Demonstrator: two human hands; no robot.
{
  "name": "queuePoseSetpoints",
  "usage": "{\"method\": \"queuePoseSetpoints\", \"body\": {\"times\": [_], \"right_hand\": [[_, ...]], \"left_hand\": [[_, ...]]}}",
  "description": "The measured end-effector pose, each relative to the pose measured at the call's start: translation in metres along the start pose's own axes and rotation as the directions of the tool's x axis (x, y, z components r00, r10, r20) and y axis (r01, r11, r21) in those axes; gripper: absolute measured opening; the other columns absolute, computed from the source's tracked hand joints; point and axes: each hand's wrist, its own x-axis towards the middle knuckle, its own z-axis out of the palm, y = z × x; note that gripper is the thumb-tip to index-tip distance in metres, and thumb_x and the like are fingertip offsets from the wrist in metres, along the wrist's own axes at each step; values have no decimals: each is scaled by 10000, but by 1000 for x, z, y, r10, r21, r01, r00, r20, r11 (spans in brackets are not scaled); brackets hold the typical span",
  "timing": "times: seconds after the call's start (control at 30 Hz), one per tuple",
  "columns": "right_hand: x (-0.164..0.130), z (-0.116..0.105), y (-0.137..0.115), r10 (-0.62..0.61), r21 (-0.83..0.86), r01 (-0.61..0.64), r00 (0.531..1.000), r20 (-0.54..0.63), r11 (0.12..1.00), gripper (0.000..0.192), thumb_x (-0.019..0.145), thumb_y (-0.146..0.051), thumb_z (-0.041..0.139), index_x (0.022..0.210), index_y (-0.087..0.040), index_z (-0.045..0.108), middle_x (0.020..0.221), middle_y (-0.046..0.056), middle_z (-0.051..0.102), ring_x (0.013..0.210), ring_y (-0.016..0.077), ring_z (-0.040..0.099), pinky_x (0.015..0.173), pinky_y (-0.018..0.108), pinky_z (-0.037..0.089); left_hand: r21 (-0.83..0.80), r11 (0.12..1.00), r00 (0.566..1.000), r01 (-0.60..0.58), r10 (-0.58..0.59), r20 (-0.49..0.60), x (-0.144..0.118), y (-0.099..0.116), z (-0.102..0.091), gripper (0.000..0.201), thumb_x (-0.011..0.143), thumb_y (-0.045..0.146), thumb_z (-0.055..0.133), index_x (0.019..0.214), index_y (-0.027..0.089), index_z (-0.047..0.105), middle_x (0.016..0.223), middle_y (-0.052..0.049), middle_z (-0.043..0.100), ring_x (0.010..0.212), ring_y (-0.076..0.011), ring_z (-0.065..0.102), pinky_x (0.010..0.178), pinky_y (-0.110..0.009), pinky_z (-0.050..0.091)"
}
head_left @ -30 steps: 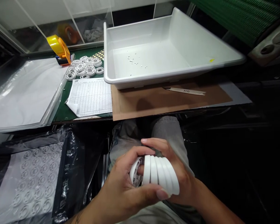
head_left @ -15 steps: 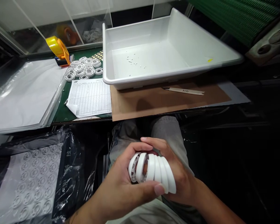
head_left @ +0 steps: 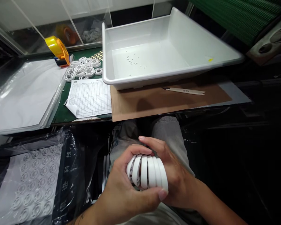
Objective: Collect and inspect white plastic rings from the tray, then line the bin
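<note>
Both my hands hold a fanned stack of several white plastic rings (head_left: 147,171) over my lap, below the table edge. My left hand (head_left: 124,197) cups the stack from below and the left, thumb pressed along its near side. My right hand (head_left: 175,182) grips it from the right, fingers curled over the top. The leftmost rings show spoked insides. More white rings (head_left: 83,69) lie in a loose heap on the green mat at the back left.
A large white tray (head_left: 224,50) with small white bits sits on a brown board (head_left: 154,103). A thin metal tool (head_left: 184,91) lies on the board. A printed sheet (head_left: 90,97), a yellow tape dispenser (head_left: 57,48), clear plastic sheets (head_left: 23,93) and a bagged tray of rings (head_left: 30,184) lie at left.
The ring stack and both hands have shifted slightly left and lower. The rings have fanned apart more at the left end.
</note>
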Motion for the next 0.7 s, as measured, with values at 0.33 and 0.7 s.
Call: {"method": "queuePoseSetpoints", "body": {"times": [0.33, 0.7], "right_hand": [[-16, 3, -12, 546, 614, -523, 820, 172, 591, 396, 1060, -483, 585, 1416, -316, 631, 1157, 15, 629, 982, 98, 604, 890, 178, 524], [-12, 25, -27, 625, 862, -453, 612, 485, -226, 384, 967, -557, 701, 1132, -219, 781, 885, 58, 603, 776, 108, 581, 687, 201, 528]], "left_hand": [[811, 288, 791, -509, 528, 309, 12, -7, -23, 564, 869, 129, 721, 1363, 212, 464, 1253, -27, 615, 1141, -100, 615, 1037, -184, 503], [661, 592, 887, -461, 285, 363, -6, 19, -30, 724, 1037, 250, 605, 1661, 359, 254, 1669, 42, 375, 1522, -60, 398, 1245, -117, 305]]}}
